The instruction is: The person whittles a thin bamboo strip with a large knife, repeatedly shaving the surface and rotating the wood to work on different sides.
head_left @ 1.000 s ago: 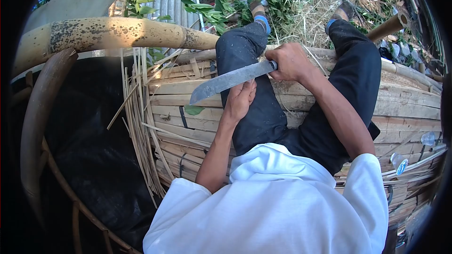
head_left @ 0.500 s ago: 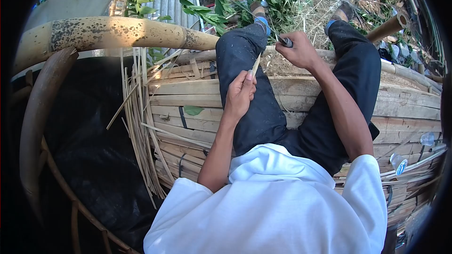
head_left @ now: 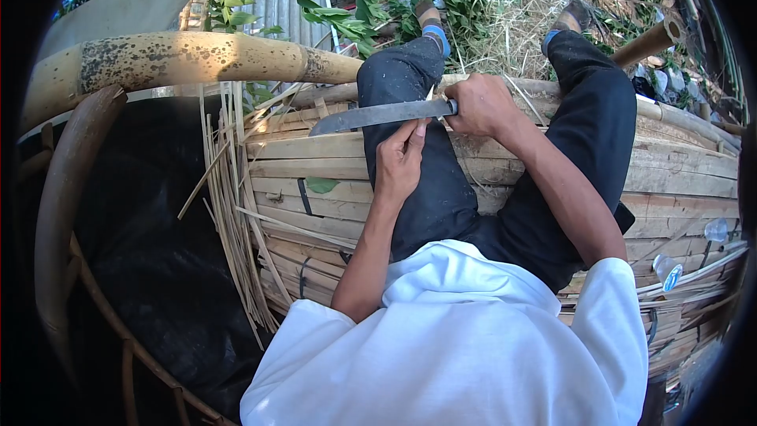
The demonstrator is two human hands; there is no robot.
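Over my left thigh, my left hand (head_left: 400, 162) pinches a short bamboo strip (head_left: 430, 95) that points away from me. Its lower part is hidden by my fingers. The fingers of my right hand (head_left: 481, 107) are wrapped round the handle of a large knife (head_left: 367, 116). The long grey blade lies sideways, pointing left, and crosses over the strip just beyond my left fingertips. Most of the handle is covered by my right hand.
I sit on stacked bamboo slats (head_left: 315, 168). Thin bamboo splints (head_left: 234, 213) hang at the left beside black sheeting (head_left: 158, 244). A thick bamboo pole (head_left: 197, 57) runs across the front left. Plastic cups (head_left: 668, 273) lie at the right, and leafy branches (head_left: 449, 0) beyond my feet.
The knife has swung round from pointing away to lying crosswise over the strip, blade to the left. My right hand has moved slightly left and nearer; my left hand has barely moved.
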